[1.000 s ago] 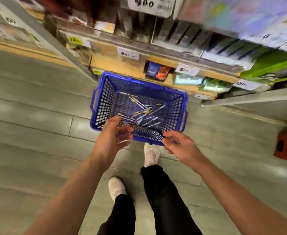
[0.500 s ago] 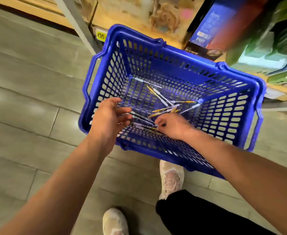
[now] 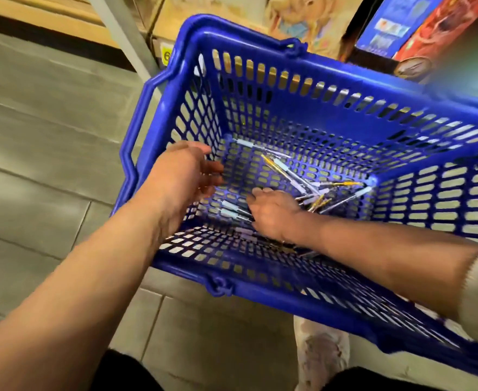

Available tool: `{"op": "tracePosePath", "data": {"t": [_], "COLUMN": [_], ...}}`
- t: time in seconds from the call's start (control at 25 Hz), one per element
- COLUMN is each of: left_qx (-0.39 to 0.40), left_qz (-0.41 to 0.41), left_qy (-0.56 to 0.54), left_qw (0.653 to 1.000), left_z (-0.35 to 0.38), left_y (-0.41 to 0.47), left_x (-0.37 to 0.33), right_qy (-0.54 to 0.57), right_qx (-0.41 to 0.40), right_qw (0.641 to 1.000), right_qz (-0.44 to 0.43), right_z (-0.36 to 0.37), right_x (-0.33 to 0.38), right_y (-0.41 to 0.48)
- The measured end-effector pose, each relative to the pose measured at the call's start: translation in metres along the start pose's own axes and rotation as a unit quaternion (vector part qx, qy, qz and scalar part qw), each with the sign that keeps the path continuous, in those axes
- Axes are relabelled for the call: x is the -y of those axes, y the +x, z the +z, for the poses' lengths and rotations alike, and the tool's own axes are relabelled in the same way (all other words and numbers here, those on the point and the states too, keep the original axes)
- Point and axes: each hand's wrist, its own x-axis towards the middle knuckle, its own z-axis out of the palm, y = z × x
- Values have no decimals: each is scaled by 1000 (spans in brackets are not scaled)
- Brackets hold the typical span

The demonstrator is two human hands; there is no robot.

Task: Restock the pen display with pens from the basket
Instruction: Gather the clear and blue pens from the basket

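Note:
A blue plastic basket [image 3: 260, 48] stands on the tiled floor in front of me. Several pens [image 3: 294, 176], light blue and yellow, lie scattered on its mesh bottom. My left hand [image 3: 181, 176] hovers inside the basket near its left wall, fingers loosely spread and holding nothing. My right hand [image 3: 274, 213] is down on the basket floor, fingers bent over a few light-blue pens [image 3: 232, 208] whose ends stick out to its left. The pen display is out of view.
Behind the basket is a low shelf with boxed goods, among them a blue box [image 3: 387, 24] and a red box [image 3: 435, 29]. A grey shelf post [image 3: 119, 32] slants down at the left. My shoe [image 3: 319, 354] is just under the basket's near rim.
I have leaned in, so the basket fills the view. My right hand went from the near rim down onto the pens and slid left. My left hand moved in over the left side.

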Motion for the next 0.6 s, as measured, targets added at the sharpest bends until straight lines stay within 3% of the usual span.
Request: {"op": "tracePosePath", "data": {"t": [0.16, 0.48, 0.6], "left_qx": [45, 90, 104], "left_qz": [48, 54, 68], "left_qy": [134, 231, 260], "left_qw": [989, 967, 958], "left_z": [-1, -4, -5], "left_y": [21, 43, 47], "left_x": [7, 20, 20], "right_qy": [-11, 34, 107], "right_qx": [0, 58, 75], "right_qw": [1000, 998, 991], "right_qz": [-21, 15, 29], "right_z": [7, 7, 6], "right_x": [4, -3, -12], "right_y": [-7, -19, -23]}}
